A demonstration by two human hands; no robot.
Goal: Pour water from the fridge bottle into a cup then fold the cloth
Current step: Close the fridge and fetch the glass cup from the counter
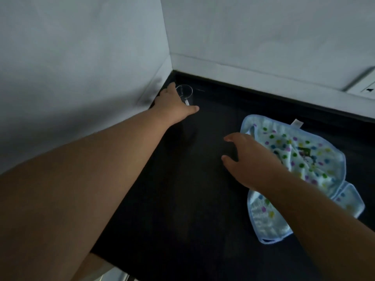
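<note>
A clear glass cup (185, 93) stands upright on the black counter (192, 189), tight in the corner where two white walls meet. My left hand (174, 106) reaches to it, fingers round its left side and thumb stretched out below it. A crumpled light-blue cloth with coloured dots (304, 169) lies on the counter's right part. My right hand (249, 159) hovers at the cloth's left edge with fingers spread and relaxed, holding nothing. No bottle is in view.
White walls (81, 57) close the counter on the left and at the back. A wall socket plate (365, 88) sits at the far right. The counter's front edge (113, 260) runs at the lower left.
</note>
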